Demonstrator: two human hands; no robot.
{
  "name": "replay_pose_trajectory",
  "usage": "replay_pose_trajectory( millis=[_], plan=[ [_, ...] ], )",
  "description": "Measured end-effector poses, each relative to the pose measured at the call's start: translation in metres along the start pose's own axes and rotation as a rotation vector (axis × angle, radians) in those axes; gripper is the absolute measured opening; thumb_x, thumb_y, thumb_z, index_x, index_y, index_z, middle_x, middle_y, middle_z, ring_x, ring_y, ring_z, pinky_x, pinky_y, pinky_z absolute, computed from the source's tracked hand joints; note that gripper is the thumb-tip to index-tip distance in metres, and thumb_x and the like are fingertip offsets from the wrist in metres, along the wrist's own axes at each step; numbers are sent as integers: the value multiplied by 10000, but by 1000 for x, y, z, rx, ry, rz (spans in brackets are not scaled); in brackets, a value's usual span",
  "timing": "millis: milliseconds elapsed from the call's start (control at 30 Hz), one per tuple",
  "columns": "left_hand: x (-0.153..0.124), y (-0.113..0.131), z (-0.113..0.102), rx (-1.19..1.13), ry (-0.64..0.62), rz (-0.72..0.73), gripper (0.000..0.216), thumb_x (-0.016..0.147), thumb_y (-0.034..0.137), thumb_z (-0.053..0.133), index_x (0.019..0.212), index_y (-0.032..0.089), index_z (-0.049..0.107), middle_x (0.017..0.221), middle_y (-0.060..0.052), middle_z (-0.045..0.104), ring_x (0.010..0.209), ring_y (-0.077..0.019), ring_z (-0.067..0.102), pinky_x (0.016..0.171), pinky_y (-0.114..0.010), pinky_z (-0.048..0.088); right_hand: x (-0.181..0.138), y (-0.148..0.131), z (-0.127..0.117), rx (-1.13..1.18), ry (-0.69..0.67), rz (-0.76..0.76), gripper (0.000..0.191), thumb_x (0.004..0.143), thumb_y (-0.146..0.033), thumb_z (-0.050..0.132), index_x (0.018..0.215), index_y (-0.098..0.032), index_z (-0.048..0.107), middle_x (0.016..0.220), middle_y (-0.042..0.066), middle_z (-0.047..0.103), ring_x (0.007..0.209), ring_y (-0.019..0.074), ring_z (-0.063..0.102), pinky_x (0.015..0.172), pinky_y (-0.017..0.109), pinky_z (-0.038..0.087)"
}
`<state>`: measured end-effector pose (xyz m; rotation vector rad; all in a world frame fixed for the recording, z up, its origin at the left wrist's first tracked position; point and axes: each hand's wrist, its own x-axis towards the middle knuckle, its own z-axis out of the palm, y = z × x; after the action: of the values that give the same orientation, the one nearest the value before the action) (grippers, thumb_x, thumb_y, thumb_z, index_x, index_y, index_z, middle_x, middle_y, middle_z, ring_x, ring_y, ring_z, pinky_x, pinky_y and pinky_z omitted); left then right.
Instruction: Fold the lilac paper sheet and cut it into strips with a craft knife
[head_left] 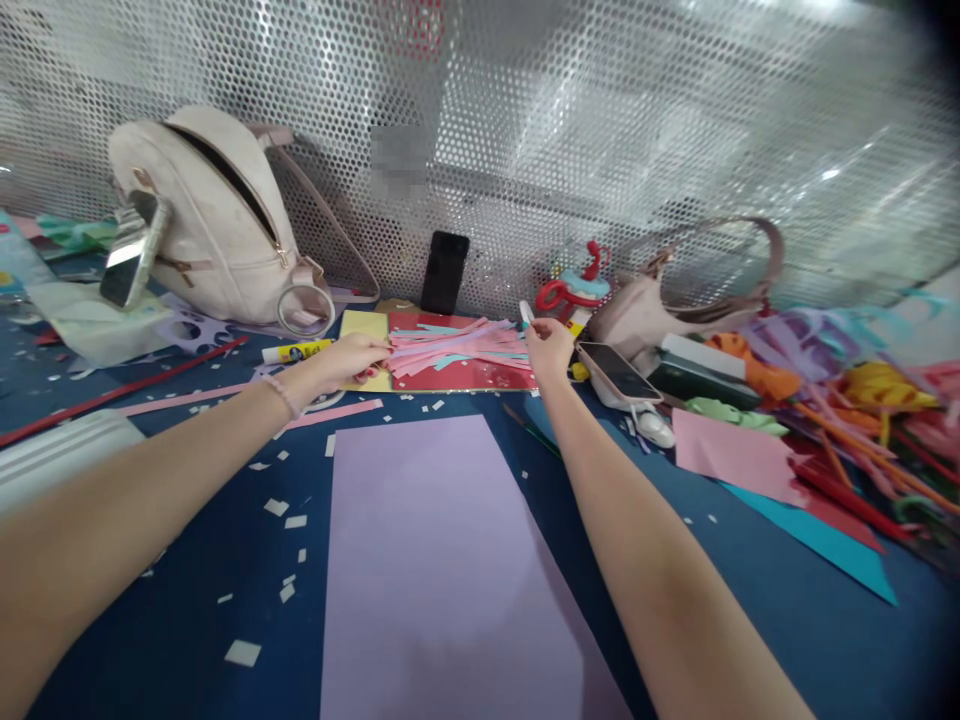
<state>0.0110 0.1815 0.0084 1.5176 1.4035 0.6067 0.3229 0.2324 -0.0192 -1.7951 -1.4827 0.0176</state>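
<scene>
Both my arms reach far across a dark blue table point(195, 620). My left hand point(352, 358) pinches the left end of a bundle of pink and teal paper strips point(457, 345) lying on red and yellow card sheets point(480, 376). At the right end of that bundle, my right hand point(547, 345) has its fingers closed around a small white object, possibly a glue stick. A large lilac paper sheet point(435, 570) lies flat in front of me between my forearms.
A perforated metal wall backs the table. A beige backpack point(217, 215), a yellow glue stick point(296, 351), a black phone point(444, 272) propped upright, a pink-cased phone point(616, 374), a handbag point(660, 305), red scissors point(570, 290) and heaps of coloured paper point(840, 420) surround it. Paper scraps litter the table.
</scene>
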Motion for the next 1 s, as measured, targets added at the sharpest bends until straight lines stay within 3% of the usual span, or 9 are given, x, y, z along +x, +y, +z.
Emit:
replay_pose_trajectory(
  millis=[233,333,467,600,667,733,833,900,1000],
  plan=[
    [3,-2,2,-87,-33,87,168,858,218,626,1000,129,641,817,-35,641,605,-95,565,492,-188,410,-19,-29,18,-5,-221,-298,306,925,-343,572,1177,-170,583,1181,83,599,991,206,609,834,420,525],
    [1,0,3,-121,-54,147,304,845,204,599,1143,144,613,895,-71,677,668,-107,606,501,-178,399,-26,-39,23,-32,-298,-396,313,926,-346,570,1188,-177,579,1206,87,589,1014,213,601,851,431,518],
    [-4,4,4,-107,-34,208,592,896,193,498,1454,154,306,1116,-135,658,839,-139,665,637,-211,481,-29,-52,12,-86,-332,-451,305,915,-281,574,1197,-166,585,1236,102,588,1075,228,582,912,437,482],
    [-6,9,1,43,38,275,732,898,203,446,1517,148,58,1154,-163,633,829,-173,682,659,-261,494,-29,-74,-16,-160,-388,-477,338,887,-150,478,1191,-121,623,1213,132,629,1097,214,579,945,321,428],
    [-8,12,-2,174,72,324,710,880,217,447,1503,139,115,1145,-155,628,799,-177,673,660,-274,480,-33,-89,-32,-205,-466,-505,349,898,-185,450,1192,-134,630,1194,104,650,1045,187,603,910,276,429],
    [-13,16,-2,329,57,382,597,851,258,489,1414,136,333,1097,-125,642,806,-185,653,689,-279,463,-41,-102,-46,-267,-573,-541,333,905,-223,444,1162,-170,649,1135,60,682,975,163,624,848,242,439],
    [-27,23,3,573,-98,435,369,773,400,607,1056,163,615,915,-62,675,783,-208,626,694,-278,441,-60,-107,-64,-435,-741,-549,233,856,-237,500,940,-169,706,941,60,721,854,193,647,737,259,449],
    [-39,26,10,720,-218,434,384,661,472,706,894,174,640,842,-45,671,755,-225,614,673,-281,430,-75,-100,-74,-568,-814,-516,177,801,-229,554,866,-152,699,908,99,720,842,240,656,703,287,444],
    [-51,27,21,878,-298,409,494,541,414,792,933,160,632,916,-70,668,817,-258,613,688,-284,423,-93,-79,-92,-727,-864,-434,264,766,-198,579,1010,-136,657,1059,158,693,936,287,653,709,305,439]
  ],
)
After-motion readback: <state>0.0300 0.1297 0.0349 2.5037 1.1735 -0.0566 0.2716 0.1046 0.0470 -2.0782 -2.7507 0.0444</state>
